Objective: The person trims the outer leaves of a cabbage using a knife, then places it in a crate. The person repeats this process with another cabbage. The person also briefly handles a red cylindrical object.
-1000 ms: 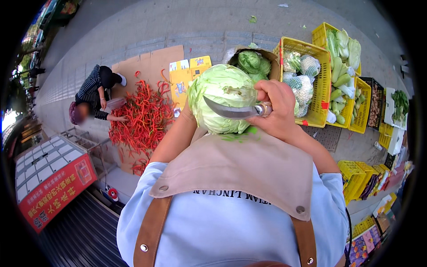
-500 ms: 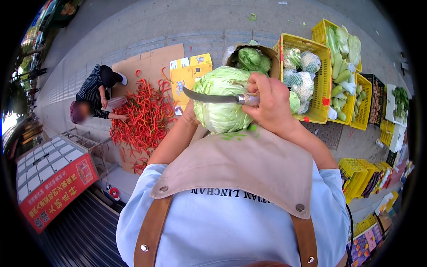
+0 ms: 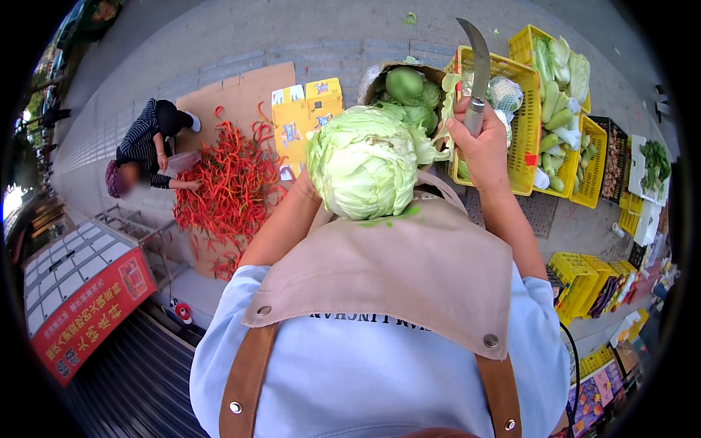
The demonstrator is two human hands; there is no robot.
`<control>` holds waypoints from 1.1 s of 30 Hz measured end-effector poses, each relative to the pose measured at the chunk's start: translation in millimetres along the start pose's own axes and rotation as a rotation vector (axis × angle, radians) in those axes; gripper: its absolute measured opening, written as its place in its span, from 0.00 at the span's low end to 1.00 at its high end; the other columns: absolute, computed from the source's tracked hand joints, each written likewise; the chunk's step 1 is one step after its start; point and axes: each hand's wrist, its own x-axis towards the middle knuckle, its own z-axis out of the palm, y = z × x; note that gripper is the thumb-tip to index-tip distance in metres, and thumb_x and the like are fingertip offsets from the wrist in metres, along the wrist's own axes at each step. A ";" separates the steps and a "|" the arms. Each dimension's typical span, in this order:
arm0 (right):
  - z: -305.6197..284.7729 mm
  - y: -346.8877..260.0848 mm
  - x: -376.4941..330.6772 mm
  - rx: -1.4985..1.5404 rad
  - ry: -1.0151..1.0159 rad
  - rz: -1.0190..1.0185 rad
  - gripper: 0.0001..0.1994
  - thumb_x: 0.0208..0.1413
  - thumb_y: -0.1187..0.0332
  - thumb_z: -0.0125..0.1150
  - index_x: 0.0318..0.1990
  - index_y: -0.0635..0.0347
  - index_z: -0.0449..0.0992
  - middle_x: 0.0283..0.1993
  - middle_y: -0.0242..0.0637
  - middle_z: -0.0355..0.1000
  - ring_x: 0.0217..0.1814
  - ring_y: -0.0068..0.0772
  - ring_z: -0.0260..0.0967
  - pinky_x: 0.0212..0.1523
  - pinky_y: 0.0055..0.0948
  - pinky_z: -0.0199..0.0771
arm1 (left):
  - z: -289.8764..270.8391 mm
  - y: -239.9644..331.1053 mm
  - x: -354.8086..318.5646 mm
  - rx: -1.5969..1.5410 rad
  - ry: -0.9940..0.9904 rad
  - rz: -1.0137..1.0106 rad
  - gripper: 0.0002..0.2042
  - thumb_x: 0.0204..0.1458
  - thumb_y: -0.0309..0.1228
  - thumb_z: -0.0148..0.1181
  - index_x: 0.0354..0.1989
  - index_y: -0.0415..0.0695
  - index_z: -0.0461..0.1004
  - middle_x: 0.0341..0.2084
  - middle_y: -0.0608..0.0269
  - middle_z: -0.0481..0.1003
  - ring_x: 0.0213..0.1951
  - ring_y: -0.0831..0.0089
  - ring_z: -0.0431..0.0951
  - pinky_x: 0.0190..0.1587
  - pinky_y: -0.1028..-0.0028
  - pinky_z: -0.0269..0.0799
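Observation:
A round pale green cabbage [image 3: 361,164] rests against my apron, with its outer leaves loosened on the right side. My left hand [image 3: 309,187] holds it from the left and beneath; its fingers are hidden behind the cabbage. In my right hand [image 3: 480,146] is a knife [image 3: 478,62] with a curved blade, pointing up and away. A torn outer cabbage leaf [image 3: 443,117] stretches between the cabbage and my right hand, by the thumb.
Beyond the cabbage stands a cardboard box [image 3: 370,82] of green cabbages. Yellow crates [image 3: 531,146] of vegetables line the right. Left lie red chili peppers [image 3: 226,182] on cardboard, beside a flattened yellow carton [image 3: 292,135]. A crouching person [image 3: 150,139] reaches into the peppers.
My right hand has moved right, off the cabbage, and the knife has swung from lying across it to pointing upward. An outer leaf has been pulled away from the cabbage's right side.

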 end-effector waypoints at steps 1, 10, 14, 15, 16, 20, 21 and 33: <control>-0.5 1.6 0.4 -0.001 0.001 -0.010 0.10 0.44 0.72 0.61 0.33 0.61 0.67 0.25 0.27 0.67 0.27 0.18 0.63 0.29 0.20 0.64 | -6.0 1.9 -0.1 0.031 0.049 0.011 0.26 0.54 0.48 0.41 0.55 0.42 0.60 0.51 0.50 0.65 0.51 0.58 0.67 0.53 0.58 0.64; -19.4 9.4 -19.0 -0.660 -0.143 -0.661 0.19 0.50 0.51 0.54 0.31 0.60 0.70 0.24 0.37 0.65 0.26 0.37 0.63 0.29 0.31 0.62 | -59.6 29.9 -9.5 0.199 -0.006 0.054 0.34 0.53 0.57 0.31 0.59 0.41 0.54 0.55 0.51 0.60 0.55 0.57 0.62 0.57 0.61 0.58; -26.0 28.5 -28.7 -0.803 -0.292 -0.879 0.20 0.46 0.48 0.55 0.29 0.59 0.70 0.24 0.36 0.64 0.26 0.39 0.63 0.28 0.34 0.64 | -38.6 35.4 -6.8 0.332 0.128 0.008 0.34 0.52 0.57 0.38 0.58 0.42 0.56 0.54 0.53 0.62 0.55 0.61 0.63 0.56 0.64 0.60; -25.3 32.2 -28.9 -0.810 -0.302 -0.881 0.20 0.45 0.48 0.55 0.29 0.59 0.69 0.24 0.36 0.64 0.26 0.39 0.63 0.28 0.34 0.64 | -37.2 36.1 -6.3 0.367 0.186 -0.008 0.34 0.52 0.57 0.40 0.58 0.42 0.56 0.53 0.54 0.63 0.54 0.63 0.64 0.55 0.65 0.61; -23.3 35.1 -28.4 -0.816 -0.312 -0.882 0.20 0.45 0.48 0.56 0.29 0.59 0.69 0.24 0.36 0.64 0.26 0.39 0.63 0.27 0.34 0.64 | -41.7 37.3 -3.6 0.269 0.064 -0.051 0.31 0.52 0.54 0.43 0.57 0.42 0.58 0.52 0.54 0.65 0.53 0.63 0.66 0.54 0.67 0.62; -17.1 42.0 -26.6 -0.843 -0.380 -0.852 0.20 0.44 0.49 0.56 0.28 0.59 0.69 0.24 0.37 0.62 0.26 0.41 0.62 0.26 0.34 0.64 | -23.3 31.4 0.1 0.356 0.191 -0.016 0.30 0.52 0.52 0.45 0.57 0.41 0.58 0.51 0.53 0.65 0.52 0.61 0.67 0.54 0.64 0.63; -16.4 42.8 -26.5 -0.848 -0.403 -0.836 0.19 0.44 0.49 0.56 0.27 0.59 0.69 0.24 0.37 0.62 0.26 0.41 0.62 0.26 0.34 0.64 | -34.5 32.1 -0.8 0.330 0.235 -0.027 0.30 0.52 0.51 0.46 0.57 0.41 0.58 0.51 0.52 0.65 0.52 0.61 0.67 0.54 0.63 0.63; -17.4 66.8 -13.0 -0.778 -0.296 -0.900 0.20 0.44 0.50 0.56 0.31 0.60 0.69 0.25 0.38 0.63 0.27 0.42 0.62 0.28 0.35 0.65 | -34.7 20.9 -0.2 0.246 0.164 -0.098 0.32 0.51 0.55 0.41 0.57 0.42 0.58 0.53 0.51 0.63 0.54 0.58 0.64 0.55 0.60 0.61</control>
